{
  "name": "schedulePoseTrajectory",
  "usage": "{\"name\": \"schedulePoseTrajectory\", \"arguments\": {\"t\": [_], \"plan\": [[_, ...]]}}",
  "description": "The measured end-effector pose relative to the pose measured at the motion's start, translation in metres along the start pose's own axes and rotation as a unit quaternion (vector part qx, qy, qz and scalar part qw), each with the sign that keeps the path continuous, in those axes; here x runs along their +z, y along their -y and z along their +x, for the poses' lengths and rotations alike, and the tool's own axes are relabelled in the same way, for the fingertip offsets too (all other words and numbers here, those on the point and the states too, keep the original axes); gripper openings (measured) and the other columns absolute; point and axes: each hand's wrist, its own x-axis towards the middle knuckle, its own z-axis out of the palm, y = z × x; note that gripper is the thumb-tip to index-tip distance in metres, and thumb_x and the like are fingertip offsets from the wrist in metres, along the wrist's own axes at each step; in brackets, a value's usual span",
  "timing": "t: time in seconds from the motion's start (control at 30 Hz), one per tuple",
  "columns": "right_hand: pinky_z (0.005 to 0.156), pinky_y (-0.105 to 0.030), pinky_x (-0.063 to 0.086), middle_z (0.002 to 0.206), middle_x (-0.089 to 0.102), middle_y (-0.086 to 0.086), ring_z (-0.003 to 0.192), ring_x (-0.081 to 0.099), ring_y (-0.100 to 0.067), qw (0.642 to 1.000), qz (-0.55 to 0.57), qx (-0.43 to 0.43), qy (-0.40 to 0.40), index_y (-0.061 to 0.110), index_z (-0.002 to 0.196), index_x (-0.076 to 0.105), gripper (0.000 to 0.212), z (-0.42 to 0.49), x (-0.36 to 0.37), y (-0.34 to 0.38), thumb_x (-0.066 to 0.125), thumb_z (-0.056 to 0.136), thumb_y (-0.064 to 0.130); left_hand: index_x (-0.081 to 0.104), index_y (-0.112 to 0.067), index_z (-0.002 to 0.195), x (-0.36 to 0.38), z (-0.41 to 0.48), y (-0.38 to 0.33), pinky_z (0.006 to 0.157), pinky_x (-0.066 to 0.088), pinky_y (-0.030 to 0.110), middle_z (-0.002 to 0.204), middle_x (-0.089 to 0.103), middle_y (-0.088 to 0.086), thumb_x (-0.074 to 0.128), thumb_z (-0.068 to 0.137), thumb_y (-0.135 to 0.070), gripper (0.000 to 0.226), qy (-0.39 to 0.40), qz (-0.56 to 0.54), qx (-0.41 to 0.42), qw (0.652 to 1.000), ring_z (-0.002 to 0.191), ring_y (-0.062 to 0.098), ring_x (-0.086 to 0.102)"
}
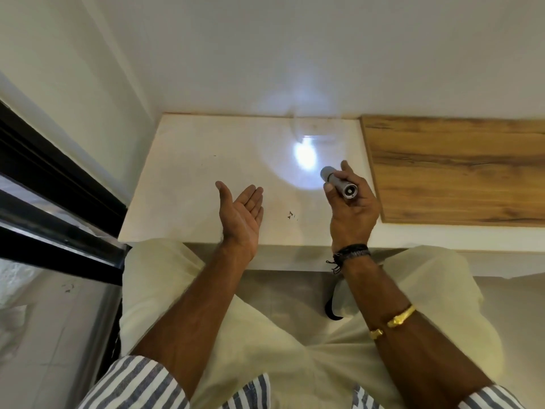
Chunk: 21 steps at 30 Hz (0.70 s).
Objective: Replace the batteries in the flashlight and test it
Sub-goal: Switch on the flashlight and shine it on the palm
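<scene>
The right hand [352,208], right of centre in the frame, is clenched around a silver flashlight [339,186], with the thumb along its left side and the fingers wrapped behind it. Its tail cap faces the camera and its head points away toward the upper left. A bright beam spot [305,154] lies on the white slab [206,160] just past the head, and a fainter glow shows on the wall [295,54] above it.

The left hand [241,214], at centre frame, is released and holds nothing; its palm is turned up and to the right, fingers together, above the near part of the slab.

A wooden board [454,169] lies against the slab's right side, filling the right middle of the frame. A small dark mark [290,215] sits on the slab between the two hands. A dark window frame [59,196] runs down the left edge. A black wristband [351,251] and a gold bracelet [399,318] are on the right arm. Pale trousers [295,349] and striped sleeves [132,385] fill the bottom.

Most of the flashlight's barrel is hidden inside the fist, and its lens faces away. A dark loop [331,312] hanging under the right wrist is partly hidden by the arm; what it is cannot be told.
</scene>
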Motion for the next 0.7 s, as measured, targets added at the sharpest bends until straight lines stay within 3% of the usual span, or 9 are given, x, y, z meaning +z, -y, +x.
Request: {"name": "schedulePoseTrajectory", "arguments": {"t": [0.07,0.2,0.27,0.33,0.4,0.47,0.57,0.7], "plan": [[0.109,-0.039,0.049,0.135,0.065,-0.014,0.131,0.059,-0.013,1.0,0.019,-0.005,-0.014,0.01,0.107,0.07,0.029,0.0012,-0.0005,0.001,0.073,0.085,-0.008,0.04,-0.01,0.148,0.0005,-0.0007,-0.0001,0.123,0.02,0.046,0.154,0.044,0.01,0.015,0.09,-0.078,0.093,-0.002,0.0,0.0,1.0,0.144,0.028,0.038],[0.109,-0.042,0.049,0.13,0.067,-0.01,0.13,0.061,-0.02,0.999,0.04,0.007,-0.017,0.008,0.112,0.068,0.027,0.0036,-0.0029,0.0028,0.073,0.088,-0.003,0.04,-0.01,0.148,0.0002,-0.0007,-0.0008,0.123,0.02,0.046,0.154,0.043,0.01,0.015,0.09,-0.078,0.093,-0.005,-0.004,0.001,1.0,0.144,0.028,0.038],[0.104,-0.046,0.053,0.125,0.069,-0.015,0.123,0.065,-0.025,0.998,0.051,0.028,-0.015,0.005,0.116,0.065,0.028,0.005,-0.0037,0.0045,0.073,0.089,0.002,0.041,-0.009,0.147,-0.0013,0.0002,-0.0008,0.123,0.021,0.045,0.153,0.044,0.011,0.016,0.09,-0.078,0.093,-0.007,-0.008,0.003,1.0,0.143,0.026,0.039],[0.09,-0.045,0.059,0.118,0.07,-0.015,0.113,0.068,-0.025,0.997,0.05,0.057,-0.014,0.015,0.11,0.065,0.024,0.0051,-0.0039,0.0061,0.073,0.089,0.006,0.042,-0.008,0.147,-0.0032,0.0011,-0.0013,0.123,0.021,0.043,0.152,0.045,0.011,0.018,0.09,-0.079,0.094,-0.011,-0.011,0.006,1.0,0.143,0.025,0.039],[0.077,-0.041,0.061,0.109,0.071,-0.005,0.105,0.069,-0.025,0.998,0.001,0.065,-0.026,0.027,0.102,0.065,0.025,0.0038,-0.0043,0.0053,0.072,0.088,0.007,0.042,-0.008,0.147,-0.0047,0.0014,-0.0013,0.123,0.021,0.042,0.152,0.045,0.011,0.019,0.089,-0.08,0.095,-0.014,-0.017,0.009,1.0,0.144,0.024,0.038],[0.074,-0.042,0.06,0.1,0.07,0.009,0.102,0.067,-0.026,0.997,-0.048,0.052,-0.036,0.03,0.098,0.065,0.026,0.0024,-0.0049,0.0029,0.07,0.088,0.007,0.041,-0.008,0.147,-0.0046,0.0011,-0.001,0.122,0.022,0.042,0.152,0.045,0.011,0.02,0.089,-0.08,0.095,-0.016,-0.016,0.011,1.0,0.144,0.025,0.038],[0.083,-0.041,0.057,0.098,0.07,0.015,0.099,0.067,-0.016,0.996,-0.078,0.02,-0.042,0.024,0.097,0.068,0.027,0.002,-0.0053,0.0002,0.067,0.086,0.0,0.04,-0.009,0.148,-0.0025,0.0003,-0.0004,0.122,0.023,0.043,0.153,0.045,0.011,0.017,0.089,-0.08,0.095,-0.023,-0.004,0.015,1.0,0.143,0.027,0.039],[0.106,-0.038,0.051,0.122,0.071,-0.008,0.126,0.063,-0.019,1.0,-0.003,0.019,-0.018,0.016,0.099,0.071,0.036,0.0018,-0.0052,0.0007,0.064,0.084,-0.015,0.04,-0.009,0.148,-0.0013,-0.0007,0.0002,0.122,0.022,0.044,0.153,0.045,0.011,0.016,0.091,-0.078,0.093,-0.023,-0.001,0.015,1.0,0.143,0.028,0.039]]}}
